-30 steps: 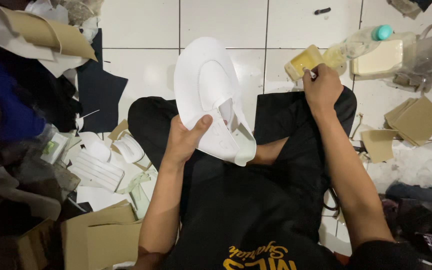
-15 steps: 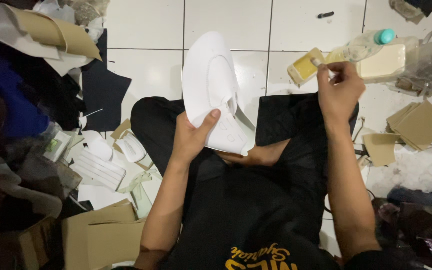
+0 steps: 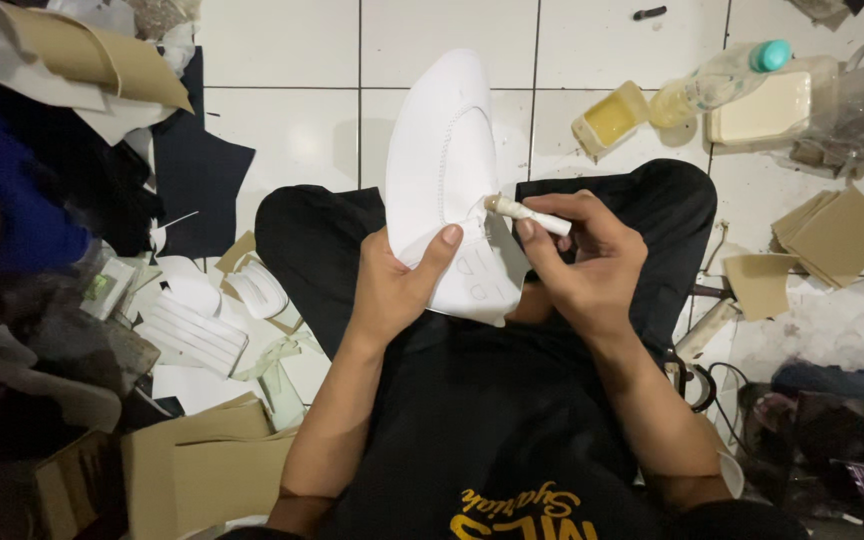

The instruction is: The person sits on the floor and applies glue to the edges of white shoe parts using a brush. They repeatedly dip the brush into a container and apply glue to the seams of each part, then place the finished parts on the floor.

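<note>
White tile floor (image 3: 282,130) spreads out past my crossed legs, littered on both sides with offcuts. Just above my hands rises the biggest piece I am working on, a white shoe upper (image 3: 442,170) with a curved line of stitching, standing on edge over my lap. My left hand (image 3: 397,290) is closed around its lower edge, thumb pressed on the face and fingers hidden behind. My right hand (image 3: 582,265) is curled shut around a small glue brush (image 3: 527,213), whose tip touches the upper at the notch near the middle. As I judge it, gluing is only under way: I see no clear wet sheen on the panel, so how much is coated I cannot tell, and most of the edge looks left to do. Up and right of my right hand sits a small square glue tub (image 3: 612,118) of yellowish paste, with a clear plastic bottle (image 3: 717,75) with a teal cap just beside it. Left of my left hand lies a heap of white cut pieces (image 3: 197,330); brown card scraps (image 3: 832,235) lie to the far right.
</note>
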